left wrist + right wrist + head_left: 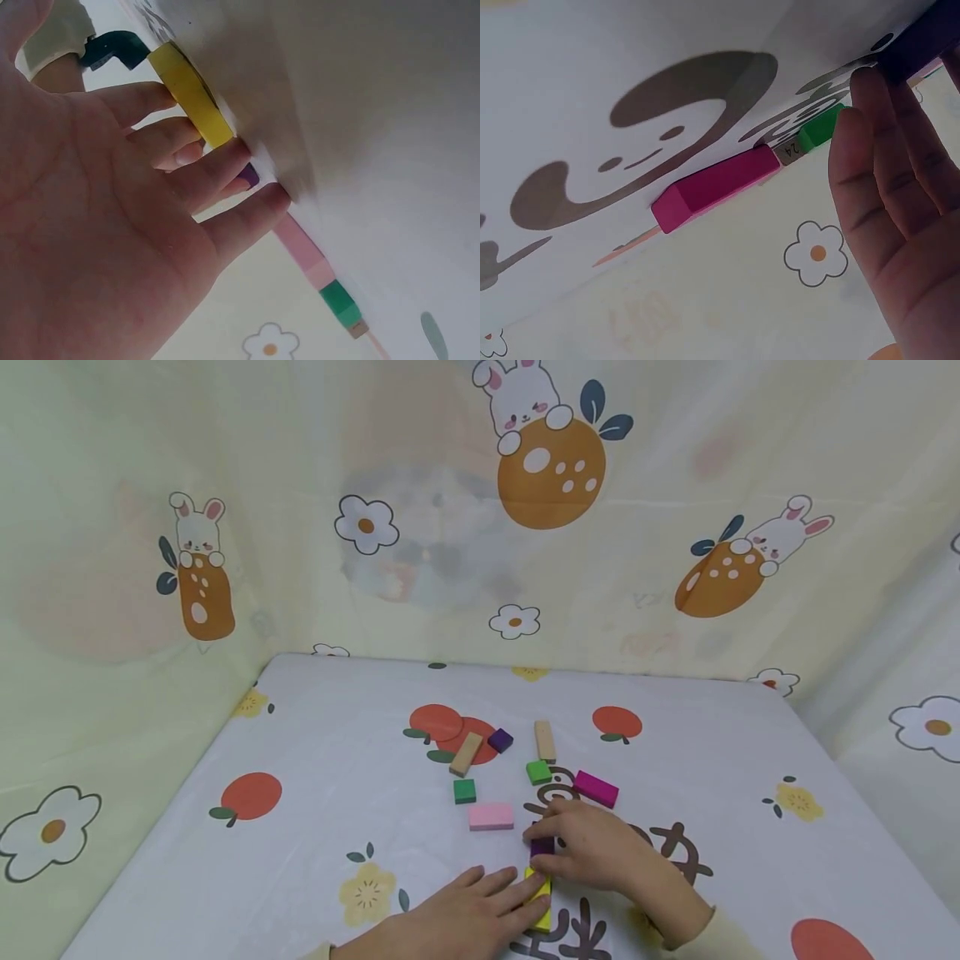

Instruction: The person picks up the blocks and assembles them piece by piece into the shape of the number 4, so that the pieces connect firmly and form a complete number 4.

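Observation:
Near the table's front, a yellow block (542, 902) lies lengthwise, and a dark purple block (542, 847) sits end to end beyond it. My right hand (592, 843) pinches the purple block between thumb and fingers. In the right wrist view that block (921, 46) shows at the fingertips, upper right. Straight, spread fingers of my left hand (472, 910) touch the yellow block from the left and partly cover it. The left wrist view shows the yellow block (191, 94) beyond the fingertips. A pink block (491, 817) lies just past my left fingers.
Beyond the hands lie a magenta block (596, 789), a light green block (538, 772), a darker green block (465, 791), a small purple block (500, 741) and two plain wooden blocks, one left (467, 754), one right (544, 742). A printed cloth (315, 735) covers the table; curtains hang around it.

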Tool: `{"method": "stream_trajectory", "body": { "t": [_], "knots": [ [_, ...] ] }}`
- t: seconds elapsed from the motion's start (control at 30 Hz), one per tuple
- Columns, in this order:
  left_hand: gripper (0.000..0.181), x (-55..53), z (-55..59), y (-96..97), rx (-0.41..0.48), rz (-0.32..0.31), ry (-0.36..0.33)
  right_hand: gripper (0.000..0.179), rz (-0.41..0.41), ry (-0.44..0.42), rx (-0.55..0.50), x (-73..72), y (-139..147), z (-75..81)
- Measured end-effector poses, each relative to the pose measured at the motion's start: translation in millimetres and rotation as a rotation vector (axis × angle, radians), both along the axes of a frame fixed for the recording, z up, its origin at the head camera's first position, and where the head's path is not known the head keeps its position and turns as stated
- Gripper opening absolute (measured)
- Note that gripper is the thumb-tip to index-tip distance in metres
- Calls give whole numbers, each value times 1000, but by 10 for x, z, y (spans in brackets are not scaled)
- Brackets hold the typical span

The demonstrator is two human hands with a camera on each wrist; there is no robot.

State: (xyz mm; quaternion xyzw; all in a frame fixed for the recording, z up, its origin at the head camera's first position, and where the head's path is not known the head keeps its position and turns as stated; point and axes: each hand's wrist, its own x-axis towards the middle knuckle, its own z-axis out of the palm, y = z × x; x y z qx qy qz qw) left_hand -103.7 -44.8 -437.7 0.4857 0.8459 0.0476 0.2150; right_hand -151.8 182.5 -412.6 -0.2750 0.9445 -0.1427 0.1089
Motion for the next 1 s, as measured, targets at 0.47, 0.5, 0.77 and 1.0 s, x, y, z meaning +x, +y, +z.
{"method": "stream_trajectory", "body": {
  "t": [0.47, 0.5, 0.77, 1.0],
  "knots": [
    [81, 10, 1, 0, 12, -5, 22, 35, -21, 12, -65, 53, -55, -51],
    [81, 11, 1, -1, 14, -5, 24, 35, -20, 12, -66, 54, -60, -54],
    [79, 16, 5, -22, 37, -16, 27, 36, -8, 20, -59, 39, -93, -68],
    [77, 14, -5, -20, 41, -32, 55, 38, -11, -14, -54, 31, -108, -72]
  ]
}}
